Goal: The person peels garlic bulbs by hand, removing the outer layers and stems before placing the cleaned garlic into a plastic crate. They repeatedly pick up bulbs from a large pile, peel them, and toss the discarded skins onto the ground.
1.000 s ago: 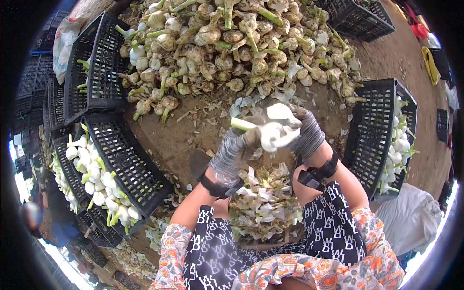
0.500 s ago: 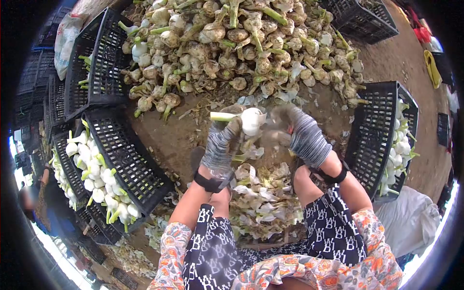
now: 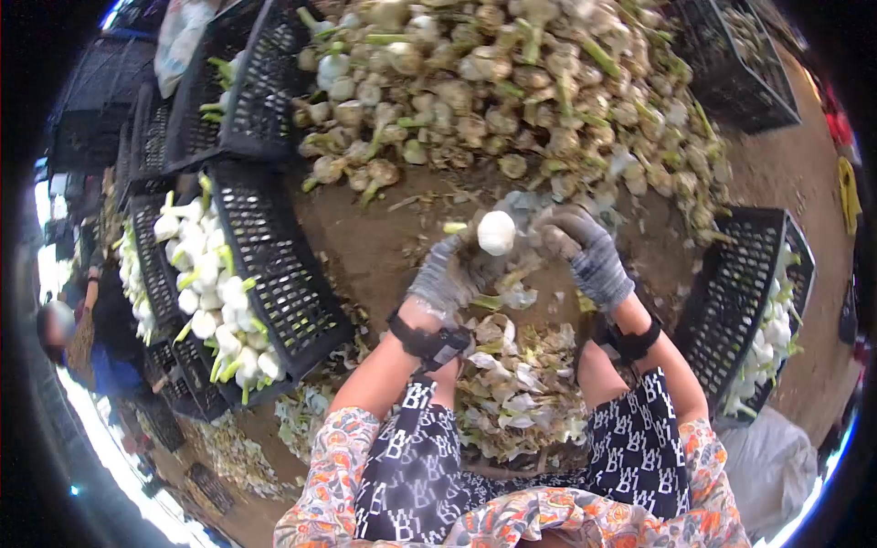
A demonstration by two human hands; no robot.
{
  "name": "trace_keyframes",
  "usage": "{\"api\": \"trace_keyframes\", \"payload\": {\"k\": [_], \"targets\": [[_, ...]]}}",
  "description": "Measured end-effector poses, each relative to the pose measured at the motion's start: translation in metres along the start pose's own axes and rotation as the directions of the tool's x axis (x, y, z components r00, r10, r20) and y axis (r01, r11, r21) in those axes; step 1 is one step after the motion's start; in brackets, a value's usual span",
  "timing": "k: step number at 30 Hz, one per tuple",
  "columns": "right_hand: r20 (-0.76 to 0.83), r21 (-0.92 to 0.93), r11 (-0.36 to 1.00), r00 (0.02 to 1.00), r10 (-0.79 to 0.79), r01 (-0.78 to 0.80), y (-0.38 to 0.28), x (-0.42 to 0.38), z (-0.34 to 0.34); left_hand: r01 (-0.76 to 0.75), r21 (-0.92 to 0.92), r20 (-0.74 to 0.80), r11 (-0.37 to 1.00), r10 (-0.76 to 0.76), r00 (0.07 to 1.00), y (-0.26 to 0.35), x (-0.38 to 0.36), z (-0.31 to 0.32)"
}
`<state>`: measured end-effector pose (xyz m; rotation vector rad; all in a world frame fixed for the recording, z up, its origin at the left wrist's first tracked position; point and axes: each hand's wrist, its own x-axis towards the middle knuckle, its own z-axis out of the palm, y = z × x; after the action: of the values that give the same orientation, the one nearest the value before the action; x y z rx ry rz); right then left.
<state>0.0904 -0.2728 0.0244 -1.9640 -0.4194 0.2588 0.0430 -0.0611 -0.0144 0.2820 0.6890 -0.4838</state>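
Note:
In the middle of the head view, my gloved left hand point(image 3: 449, 276) grips a garlic bulb point(image 3: 496, 233), with fingers wrapped round its stem side. The bulb is white and smooth, and a short piece of pale green stem point(image 3: 455, 227) sticks out to the left. Just right of the bulb, apart from it, my gloved right hand point(image 3: 589, 258) has its fingers curled together. Whatever they may pinch is hidden. Below both hands, a heap of loose garlic skins point(image 3: 521, 388) lies between my legs. Ahead is a large pile of dirty, unpeeled garlic point(image 3: 475, 100).
A black crate point(image 3: 283, 265) of clean white bulbs point(image 3: 215, 292) tilts at my left, with more crates behind it. Another black crate point(image 3: 731, 301) holding garlic stands at right. One more crate point(image 3: 744, 68) is at the far right. A person point(image 3: 100, 342) sits at the far left.
The view has shifted, so the crates and pile appear farther right and lower. The bulb has turned in my left hand, showing less stem. My right hand, blurred before, is now clearer and more curled.

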Motion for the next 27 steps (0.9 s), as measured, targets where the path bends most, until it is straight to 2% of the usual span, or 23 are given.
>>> {"api": "trace_keyframes", "payload": {"k": [2, 5, 6, 7, 8, 9, 10, 11, 12, 13, 14, 15, 16, 17, 18, 19, 20, 21, 22, 23, 25, 26, 27], "targets": [[0.066, -0.011, 0.996, 0.994, 0.092, -0.091, 0.008, -0.009, 0.010, 0.035, -0.147, -0.130, 0.989, -0.054, 0.990, 0.020, -0.001, -0.023], [0.209, 0.001, 0.937, 0.917, 0.341, -0.349, 0.039, -0.024, 0.016, -0.240, -0.400, -0.106, 0.885, 0.216, 0.971, 0.084, -0.018, -0.024], [0.265, -0.002, 0.888, 0.856, 0.443, -0.459, 0.044, -0.027, 0.015, -0.318, -0.305, -0.099, 0.898, 0.302, 0.948, 0.111, -0.040, -0.008], [0.279, 0.006, 0.876, 0.842, 0.462, -0.482, 0.045, -0.027, 0.014, -0.558, -0.236, -0.124, 0.796, 0.545, 0.829, 0.136, -0.049, 0.000], [0.289, 0.012, 0.862, 0.827, 0.482, -0.507, 0.044, -0.028, 0.011, -0.673, -0.160, -0.001, 0.722, 0.682, 0.732, 0.155, -0.068, 0.021], [0.298, 0.018, 0.846, 0.811, 0.504, -0.532, 0.045, -0.029, 0.007, -0.749, -0.118, 0.132, 0.652, 0.758, 0.639, 0.170, -0.081, 0.032], [0.271, -0.054, 0.903, 0.864, 0.424, -0.427, 0.059, -0.033, 0.008, -0.818, -0.105, 0.260, 0.566, 0.810, 0.526, 0.185, -0.093, 0.042], [0.287, -0.049, 0.885, 0.842, 0.457, -0.464, 0.059, -0.034, 0.007, -0.889, -0.021, 0.147, 0.458, 0.881, 0.450, 0.186, -0.096, 0.051], [0.302, -0.043, 0.866, 0.819, 0.487, -0.499, 0.059, -0.033, 0.007, -0.917, 0.174, 0.148, 0.360, 0.911, 0.386, 0.184, -0.092, 0.060], [0.317, -0.035, 0.846, 0.797, 0.514, -0.532, 0.060, -0.032, 0.007, -0.899, 0.362, 0.166, 0.245, 0.933, 0.321, 0.181, -0.083, 0.067], [0.334, -0.019, 0.839, 0.787, 0.519, -0.544, 0.057, -0.029, 0.007, -0.809, 0.522, 0.186, 0.272, 0.888, 0.419, 0.182, -0.070, 0.064], [0.349, -0.003, 0.831, 0.778, 0.523, -0.557, 0.052, -0.026, 0.006, -0.599, 0.788, 0.196, 0.142, 0.865, 0.462, 0.169, -0.059, 0.057], [0.363, 0.012, 0.821, 0.767, 0.528, -0.571, 0.048, -0.025, 0.007, -0.309, 0.951, 0.200, 0.007, 0.749, 0.632, 0.168, -0.049, 0.045], [0.354, -0.017, 0.835, 0.778, 0.520, -0.550, 0.048, -0.026, 0.008, -0.128, 0.879, 0.426, -0.460, 0.635, 0.644, 0.174, -0.015, 0.001], [0.344, -0.047, 0.848, 0.789, 0.509, -0.528, 0.049, -0.025, 0.010, 0.158, 0.774, 0.346, -0.613, 0.618, 0.706, 0.162, 0.002, -0.009], [0.334, -0.076, 0.861, 0.801, 0.497, -0.503, 0.051, -0.025, 0.012, 0.362, 0.684, 0.167, -0.633, 0.619, 0.767, 0.157, 0.016, -0.009], [0.322, -0.111, 0.893, 0.834, 0.448, -0.437, 0.054, -0.025, 0.015, 0.410, 0.654, 0.137, -0.635, 0.633, 0.762, 0.152, 0.033, -0.022], [0.311, -0.147, 0.917, 0.863, 0.398, -0.371, 0.058, -0.027, 0.017, 0.408, 0.580, 0.289, -0.705, 0.647, 0.706, 0.153, 0.064, -0.066], [0.302, -0.184, 0.935, 0.888, 0.348, -0.304, 0.056, -0.027, 0.019, 0.446, 0.581, 0.279, -0.681, 0.681, 0.677, 0.150, 0.071, -0.069], [0.320, -0.181, 0.928, 0.873, 0.369, -0.326, 0.055, -0.027, 0.021, 0.482, 0.580, 0.269, -0.656, 0.714, 0.647, 0.147, 0.076, -0.070], [0.357, -0.179, 0.911, 0.838, 0.412, -0.372, 0.050, -0.025, 0.025, 0.148, 0.878, 0.286, -0.455, 0.748, 0.599, 0.154, 0.084, -0.082], [0.334, -0.228, 0.930, 0.874, 0.353, -0.289, 0.060, -0.027, 0.031, -0.004, 0.939, 0.285, -0.345, 0.771, 0.570, 0.152, 0.088, -0.085], [0.331, -0.201, 0.934, 0.876, 0.350, -0.297, 0.064, -0.029, 0.030, -0.164, 0.959, 0.284, -0.232, 0.792, 0.540, 0.150, 0.093, -0.089]]}}
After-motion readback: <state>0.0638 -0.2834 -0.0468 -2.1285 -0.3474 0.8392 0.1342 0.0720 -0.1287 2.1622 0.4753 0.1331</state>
